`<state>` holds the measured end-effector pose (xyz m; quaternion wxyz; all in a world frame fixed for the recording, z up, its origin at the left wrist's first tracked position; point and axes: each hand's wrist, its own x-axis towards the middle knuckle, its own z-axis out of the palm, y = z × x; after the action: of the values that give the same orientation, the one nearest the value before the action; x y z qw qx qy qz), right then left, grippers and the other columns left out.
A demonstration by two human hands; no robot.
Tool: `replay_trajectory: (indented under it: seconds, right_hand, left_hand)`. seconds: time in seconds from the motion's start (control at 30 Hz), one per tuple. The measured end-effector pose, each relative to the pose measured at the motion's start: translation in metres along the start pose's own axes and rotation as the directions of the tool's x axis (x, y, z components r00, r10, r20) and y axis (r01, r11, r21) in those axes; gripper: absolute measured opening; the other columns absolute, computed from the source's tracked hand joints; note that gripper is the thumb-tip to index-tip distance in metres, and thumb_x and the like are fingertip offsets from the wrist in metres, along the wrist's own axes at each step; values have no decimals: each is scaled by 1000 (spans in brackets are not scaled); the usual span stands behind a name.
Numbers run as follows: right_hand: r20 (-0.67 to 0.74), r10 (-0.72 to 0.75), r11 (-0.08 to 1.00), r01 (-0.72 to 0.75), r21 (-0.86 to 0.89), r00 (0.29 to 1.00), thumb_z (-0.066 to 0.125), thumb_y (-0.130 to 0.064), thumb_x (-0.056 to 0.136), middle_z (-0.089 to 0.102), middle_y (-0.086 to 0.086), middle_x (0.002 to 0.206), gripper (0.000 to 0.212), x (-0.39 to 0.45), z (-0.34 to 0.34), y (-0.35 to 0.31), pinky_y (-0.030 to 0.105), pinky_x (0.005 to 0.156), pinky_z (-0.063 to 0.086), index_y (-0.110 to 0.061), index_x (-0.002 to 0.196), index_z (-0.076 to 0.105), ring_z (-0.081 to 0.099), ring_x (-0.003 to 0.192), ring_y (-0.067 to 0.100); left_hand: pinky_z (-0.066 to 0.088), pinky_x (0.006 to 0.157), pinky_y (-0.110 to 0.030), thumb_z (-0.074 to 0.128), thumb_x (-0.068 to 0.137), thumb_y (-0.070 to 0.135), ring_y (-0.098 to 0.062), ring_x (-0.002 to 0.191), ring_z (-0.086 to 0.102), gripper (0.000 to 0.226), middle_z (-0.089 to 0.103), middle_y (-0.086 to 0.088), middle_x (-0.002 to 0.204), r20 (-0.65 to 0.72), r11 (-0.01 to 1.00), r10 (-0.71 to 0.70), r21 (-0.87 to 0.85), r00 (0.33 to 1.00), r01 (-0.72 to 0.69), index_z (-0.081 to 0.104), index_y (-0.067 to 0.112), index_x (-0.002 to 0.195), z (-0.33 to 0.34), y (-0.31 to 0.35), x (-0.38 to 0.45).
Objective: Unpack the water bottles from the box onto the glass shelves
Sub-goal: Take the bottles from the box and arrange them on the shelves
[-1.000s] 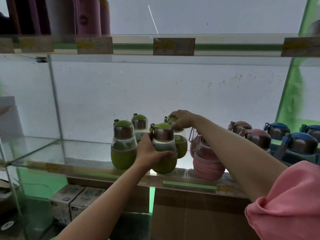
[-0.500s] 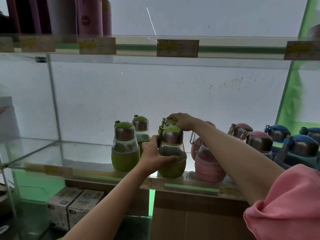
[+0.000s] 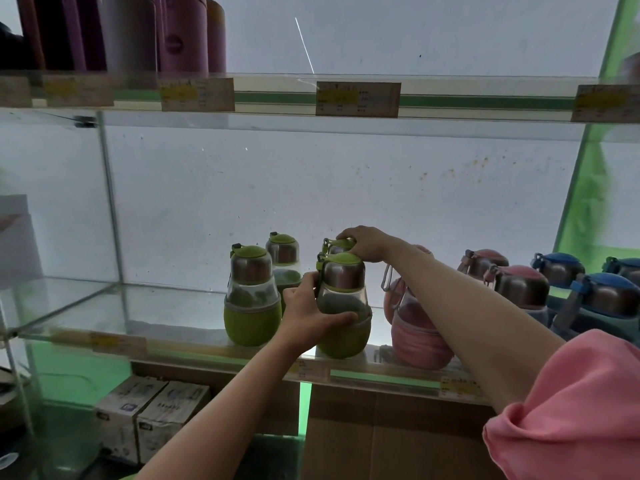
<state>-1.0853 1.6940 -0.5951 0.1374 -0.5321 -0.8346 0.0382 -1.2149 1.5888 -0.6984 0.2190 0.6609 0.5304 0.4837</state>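
Head view: since a second ago the front green bottle [image 3: 343, 306] has slid rightward along the glass shelf [image 3: 138, 306], away from its front-row neighbour, and now stands just in front of the rear green bottle [image 3: 337, 244]. The left hand [image 3: 308, 313] stays wrapped around the front bottle's body, thumb across the clear middle and fingers curled behind. The right hand [image 3: 367, 242] still rests closed over the green cap of the rear bottle, directly behind the left hand's bottle.

Counted: four green bottles, two of them free to the left of the left hand, one in front [image 3: 251, 296] and one behind [image 3: 283, 261]. Pink bottles [image 3: 415, 327] number at least three, under and beyond the right forearm; another may hide behind the arm. Blue bottles [image 3: 606, 299] show three, further right. Two cardboard boxes [image 3: 152, 420] sit below the left arm.
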Motion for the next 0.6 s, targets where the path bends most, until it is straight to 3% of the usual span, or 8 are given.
replay_trajectory:
  seconds: [0.2,0.3,0.37,0.5,0.6]
  right_hand:
    - [23,-10,999,11,-39,1000,57,-38,90,48,10,140,55,-4,-2,-3,31,99,35,-14,138,44,45,125,27]
    - [40,-20,998,22,-61,999,58,-43,89,42,9,147,62,-6,-10,-11,33,107,31,-14,142,40,40,132,26]
    - [27,-46,998,47,-40,999,60,-42,87,41,8,147,64,-5,-17,-21,34,108,32,-15,142,40,40,133,26]
    - [11,-102,994,101,40,995,63,-40,86,47,7,143,61,2,-21,-48,33,106,35,-16,139,43,46,129,23]
    - [17,-120,992,119,42,993,63,-42,86,47,7,143,62,12,-16,-69,35,108,33,-14,138,44,44,131,24]
  left_hand:
    - [32,107,-38,81,65,44,-26,130,30,88,40,-8,140,-15,989,-41,139,999,43,36,20,137,-5,2,0]
    - [29,113,-46,80,65,46,-26,135,28,96,34,-7,145,-86,982,13,187,996,3,30,17,142,-14,7,-4]
    - [31,112,-44,79,68,42,-25,134,30,90,34,-7,144,-130,985,75,165,989,-53,32,15,140,-23,11,-9]
    - [48,95,-41,76,76,32,-26,117,46,61,45,-7,123,-265,973,193,173,945,-150,43,13,123,-46,8,-13]
    - [46,88,-34,77,74,24,-21,110,43,58,41,-7,116,-416,970,216,198,883,-144,43,9,119,-66,0,-15]
